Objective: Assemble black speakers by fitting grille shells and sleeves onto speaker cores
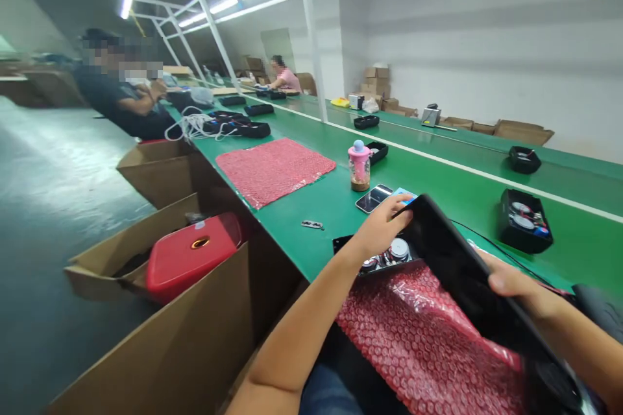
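My left hand [379, 225] grips the far top edge of a black flat panel [452, 259] that tilts up over my lap. My right hand [516, 282] holds the panel's near right edge, thumb on top. Under the panel lies a red bubble-wrap bag [413, 337] across my legs. Just beyond it an open black speaker housing [389, 253] with round metal drivers rests at the edge of the green table [438, 188].
A phone [372, 198], a pink bottle [359, 167], a small metal part [312, 224] and a red bubble-wrap sheet [275, 168] lie on the table. Black housings [524, 220] sit to the right. Cardboard boxes and a red case [192, 256] stand left. Other people work farther along.
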`<state>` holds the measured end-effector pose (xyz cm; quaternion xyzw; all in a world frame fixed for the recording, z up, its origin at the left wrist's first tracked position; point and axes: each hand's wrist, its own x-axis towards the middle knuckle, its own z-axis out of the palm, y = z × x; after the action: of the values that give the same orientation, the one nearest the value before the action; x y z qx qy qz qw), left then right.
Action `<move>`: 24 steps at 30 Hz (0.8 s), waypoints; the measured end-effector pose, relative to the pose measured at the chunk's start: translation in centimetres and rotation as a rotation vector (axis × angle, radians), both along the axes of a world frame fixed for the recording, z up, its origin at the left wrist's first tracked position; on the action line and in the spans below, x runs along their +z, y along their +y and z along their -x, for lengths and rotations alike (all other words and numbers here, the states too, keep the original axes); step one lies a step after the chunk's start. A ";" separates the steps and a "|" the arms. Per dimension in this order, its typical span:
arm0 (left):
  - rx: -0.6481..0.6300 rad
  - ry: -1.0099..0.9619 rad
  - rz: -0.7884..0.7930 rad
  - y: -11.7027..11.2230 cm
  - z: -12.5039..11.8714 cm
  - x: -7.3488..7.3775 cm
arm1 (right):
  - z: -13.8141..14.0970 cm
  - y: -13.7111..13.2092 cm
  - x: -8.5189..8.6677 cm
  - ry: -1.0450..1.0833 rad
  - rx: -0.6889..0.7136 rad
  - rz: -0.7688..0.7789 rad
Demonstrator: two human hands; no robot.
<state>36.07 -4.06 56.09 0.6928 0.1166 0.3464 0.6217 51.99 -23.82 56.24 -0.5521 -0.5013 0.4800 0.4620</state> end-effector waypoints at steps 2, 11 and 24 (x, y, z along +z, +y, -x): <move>0.110 -0.029 -0.029 1.7 3.3 -1.0 | -0.5 1.4 1.1 -0.274 -0.046 -0.026; 0.211 0.039 -0.147 0.7 11.2 -12.2 | 1.3 11.0 2.2 -0.990 0.244 -0.253; 0.346 0.101 -0.193 0.6 10.7 -15.1 | 1.4 14.2 -1.7 -1.156 0.483 -0.021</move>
<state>25.36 -3.47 41.01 0.7352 0.2310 0.4225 0.4770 50.57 -9.62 54.50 -0.5892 -0.7854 0.1898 -0.0001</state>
